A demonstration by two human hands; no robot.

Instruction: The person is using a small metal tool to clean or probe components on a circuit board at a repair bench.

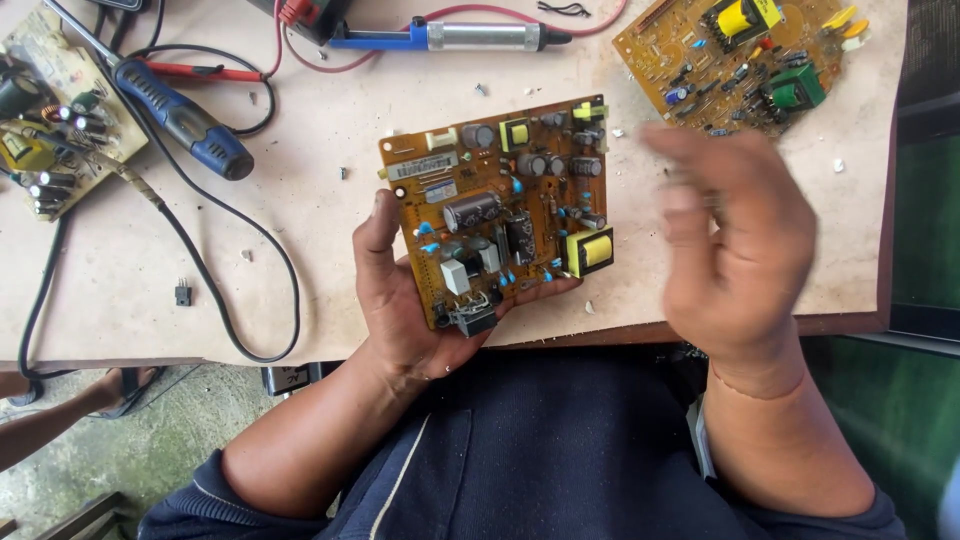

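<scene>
Left hand (pixel 400 300) is cupped under the orange circuit board (pixel 500 210), thumb on its left edge, holding it right over the tabletop's (pixel 300 250) near edge. Right hand (pixel 735 240) hovers just beside the board, blurry, fingers half curled, can't tell if it's pinching anything. Further out: blue screwdriver (pixel 185 120), solder sucker (pixel 450 37), two more boards (pixel 740 60) at the corners.

left hand (pixel 400 300): holds circuit board (pixel 497 210) | right hand (pixel 735 245): raised, blurred
</scene>
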